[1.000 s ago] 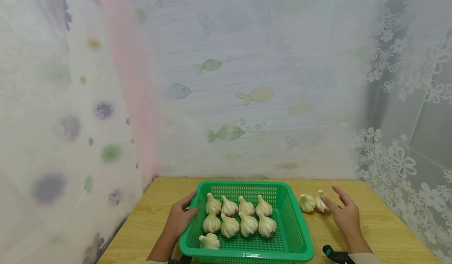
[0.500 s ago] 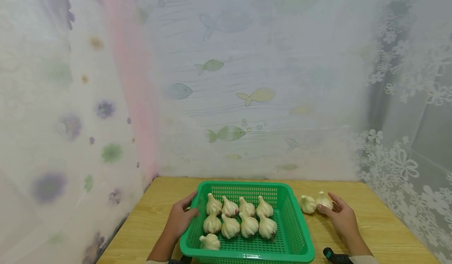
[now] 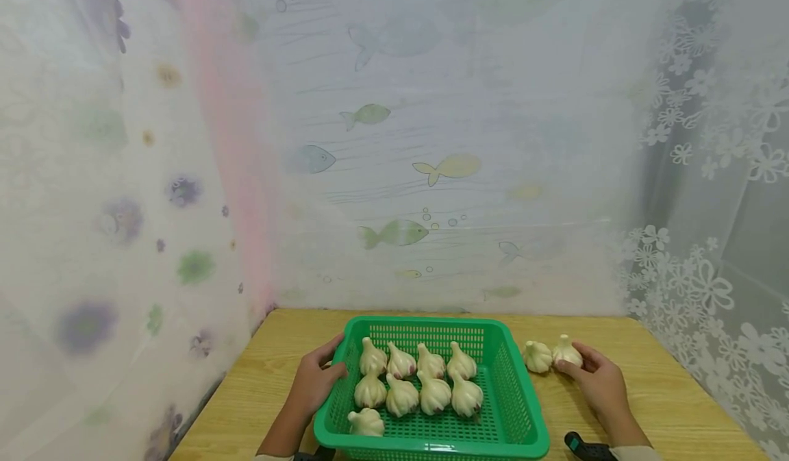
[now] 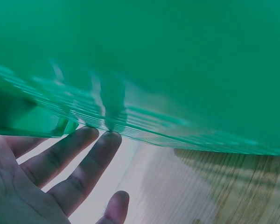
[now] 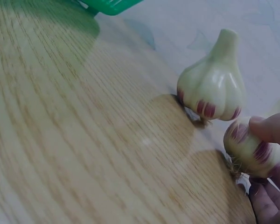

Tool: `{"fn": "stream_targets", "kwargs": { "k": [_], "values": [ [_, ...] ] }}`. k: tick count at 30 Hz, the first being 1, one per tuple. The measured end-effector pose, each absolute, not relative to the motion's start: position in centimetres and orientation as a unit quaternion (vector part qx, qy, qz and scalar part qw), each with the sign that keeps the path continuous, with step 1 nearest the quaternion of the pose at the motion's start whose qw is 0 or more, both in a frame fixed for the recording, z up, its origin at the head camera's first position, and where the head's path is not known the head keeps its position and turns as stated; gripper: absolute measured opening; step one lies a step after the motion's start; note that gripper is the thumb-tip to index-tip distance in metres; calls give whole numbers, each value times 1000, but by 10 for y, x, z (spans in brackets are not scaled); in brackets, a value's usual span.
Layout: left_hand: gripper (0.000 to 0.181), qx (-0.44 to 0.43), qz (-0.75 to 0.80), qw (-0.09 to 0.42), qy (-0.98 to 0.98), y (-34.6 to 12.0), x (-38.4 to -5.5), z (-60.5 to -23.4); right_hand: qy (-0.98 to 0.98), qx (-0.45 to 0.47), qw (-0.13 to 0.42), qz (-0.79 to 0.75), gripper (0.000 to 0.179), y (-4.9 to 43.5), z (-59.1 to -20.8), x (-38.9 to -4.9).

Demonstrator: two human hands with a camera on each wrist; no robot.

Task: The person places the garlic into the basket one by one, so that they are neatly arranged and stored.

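Note:
Thumb and fingers of my right hand [image 3: 598, 382] pinch a garlic bulb [image 3: 567, 353] on the right part of the table. Purple streaks and a tuft of roots show on this bulb [image 5: 252, 145] in the right wrist view, where it tilts. A second garlic bulb [image 3: 537, 357] stands upright just left of it. My left hand [image 3: 312, 383] rests against the left side of a green plastic basket [image 3: 527, 406]. In the left wrist view, its nearly straight fingers [image 4: 91, 170] touch the basket's outer wall. Several garlic bulbs [image 3: 434, 394] sit inside the basket.
The basket stands on a wooden table [image 3: 216, 420] in front of me. A printed curtain [image 3: 462, 262] with fish hangs behind the table's far edge. Two bulb rows lie at the basket's back and middle, with one bulb [image 3: 366, 422] at front left.
My right hand has closed from spread fingers onto the right-hand garlic bulb, which has shifted slightly right, away from the other bulb. The left hand stays at the basket.

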State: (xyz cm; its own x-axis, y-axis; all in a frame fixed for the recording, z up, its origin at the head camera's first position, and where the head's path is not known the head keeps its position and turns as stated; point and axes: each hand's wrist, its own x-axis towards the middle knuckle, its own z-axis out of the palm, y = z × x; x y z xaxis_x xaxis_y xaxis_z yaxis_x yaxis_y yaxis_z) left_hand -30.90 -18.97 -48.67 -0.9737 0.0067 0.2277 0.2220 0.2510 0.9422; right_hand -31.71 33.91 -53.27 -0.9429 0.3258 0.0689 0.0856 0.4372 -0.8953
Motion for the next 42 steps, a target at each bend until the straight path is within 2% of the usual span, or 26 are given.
{"fn": "stream_targets", "kwargs": {
  "k": [19,24,42],
  "values": [
    [71,-71,-610,86,-785,-189,-309,-487,-776,-204,166,574,87,341,-529,-317],
    [71,-71,-610,85,-785,-190,-310,-488,-759,-218,171,589,92,343,-530,-317],
    [69,-67,-614,79,-782,-189,-308,-485,-726,-235,173,623,93,345,-527,-317]
  ]
}}
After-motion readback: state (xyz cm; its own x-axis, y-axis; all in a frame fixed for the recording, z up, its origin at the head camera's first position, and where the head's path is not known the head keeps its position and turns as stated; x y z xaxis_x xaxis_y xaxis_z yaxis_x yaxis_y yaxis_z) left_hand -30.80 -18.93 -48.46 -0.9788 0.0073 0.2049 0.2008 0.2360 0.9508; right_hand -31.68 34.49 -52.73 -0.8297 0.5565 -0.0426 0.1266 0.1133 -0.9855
